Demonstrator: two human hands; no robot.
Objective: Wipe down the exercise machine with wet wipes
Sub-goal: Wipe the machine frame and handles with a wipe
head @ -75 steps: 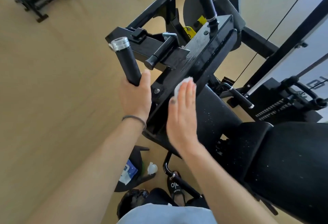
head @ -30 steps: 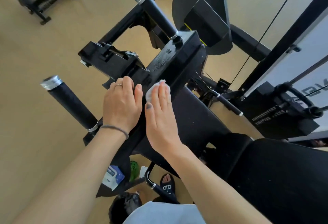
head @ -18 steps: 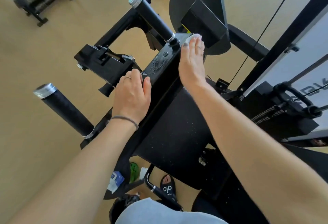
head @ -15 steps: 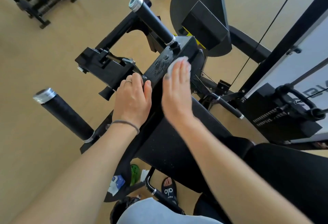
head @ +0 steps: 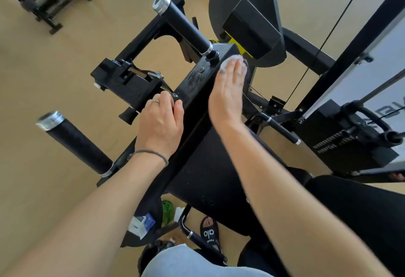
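- Two bare hands of mine sit on the black steel exercise machine (head: 197, 83), whose flat beam runs from lower left to upper centre of the frame.
- My right hand (head: 228, 94) lies flat with straight fingers, pressing a crumpled white wet wipe (head: 230, 60) onto the beam's far end, close to its upper edge.
- My left hand (head: 161, 125) rests on the beam's left edge at mid-frame, fingers curled over that edge; a thin grey band rings the wrist.
- One black foam-covered handle with a silver cap (head: 184, 26) rises from the beam just left of the wipe.
- Another capped black handle (head: 76, 143) sticks out at mid-left, well apart from my left hand.
- Bare tan wooden floor (head: 43, 79) fills the left side of the frame.
- Low in the frame, a blue and white packet (head: 142, 224) lies beneath the machine.
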